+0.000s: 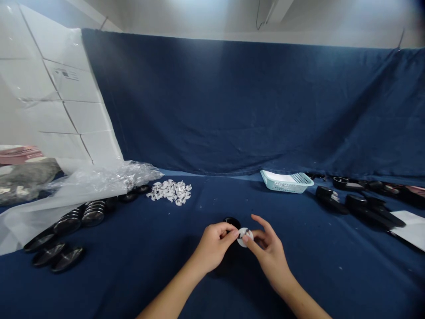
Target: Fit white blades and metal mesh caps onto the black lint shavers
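Note:
Between my two hands is a small round white disc [243, 243] with a dark mark or slot on its face. My right hand [270, 254] pinches it between thumb and fingers, the index finger raised clear. From the other side, my left hand [214, 246] has thumb and index finger pressed together at the disc's left edge; whether they grip the disc or a tiny part on it I cannot make out. Just behind my left fingers stands a round black part [231, 221], mostly hidden by the hand.
A pile of small white pieces [171, 191] lies beyond my left hand. Black round lids [94, 213] stand in rows at the left, beside plastic sheeting [109, 177]. A light blue basket [286, 184] sits at the back; black parts [332, 200] lie at the right.

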Available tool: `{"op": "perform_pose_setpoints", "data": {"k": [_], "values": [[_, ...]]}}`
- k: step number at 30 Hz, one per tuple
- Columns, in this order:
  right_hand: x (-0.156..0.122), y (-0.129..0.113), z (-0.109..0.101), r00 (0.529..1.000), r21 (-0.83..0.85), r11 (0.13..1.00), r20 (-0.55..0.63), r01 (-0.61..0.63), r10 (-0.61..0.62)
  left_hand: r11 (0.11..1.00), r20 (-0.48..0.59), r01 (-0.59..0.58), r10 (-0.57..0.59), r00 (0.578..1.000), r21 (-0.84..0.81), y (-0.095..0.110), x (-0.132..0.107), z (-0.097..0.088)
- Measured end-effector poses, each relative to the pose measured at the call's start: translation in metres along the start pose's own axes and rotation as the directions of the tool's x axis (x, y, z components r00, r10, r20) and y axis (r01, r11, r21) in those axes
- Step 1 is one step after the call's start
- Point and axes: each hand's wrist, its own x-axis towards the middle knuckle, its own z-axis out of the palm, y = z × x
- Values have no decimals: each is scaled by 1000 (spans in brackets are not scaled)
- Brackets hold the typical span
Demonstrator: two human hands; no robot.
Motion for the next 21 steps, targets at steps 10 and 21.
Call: {"op": "perform_pose_setpoints", "data": {"k": [10,21], "values": [[9,-12,-8,984,120,981,103,-156,144,996,61,22,-28,998,91,13,-3,-2],[10,-1,-11,989,101,991,126,-92,79,912,32,-85,79,996,401,16,-15,6]]}}
